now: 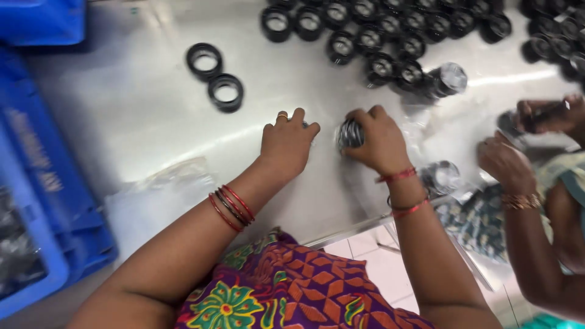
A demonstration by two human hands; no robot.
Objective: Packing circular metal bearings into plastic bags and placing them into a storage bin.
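Right hand is curled shut around a small round black-and-silver ring part, holding it just above or on the shiny steel tabletop; can't tell which. Part sits at the thumb side, between the two hands. Red thread and bangle on that wrist.

Left hand lies palm-down on the tabletop just beside it, fingers bent, knuckles up. Something small shows at the fingertips but too hidden to tell whether it grips anything. Red and dark bangles on the forearm.

Two loose black plastic rings lie touching each other, up-left of the left hand, well apart from it. A cluster of black round caps with silver centres stands in rows along the far edge. Clear plastic bag lies near the left forearm. Blue plastic crate on the far left.

Another person's hands work at the right edge, holding a dark part.
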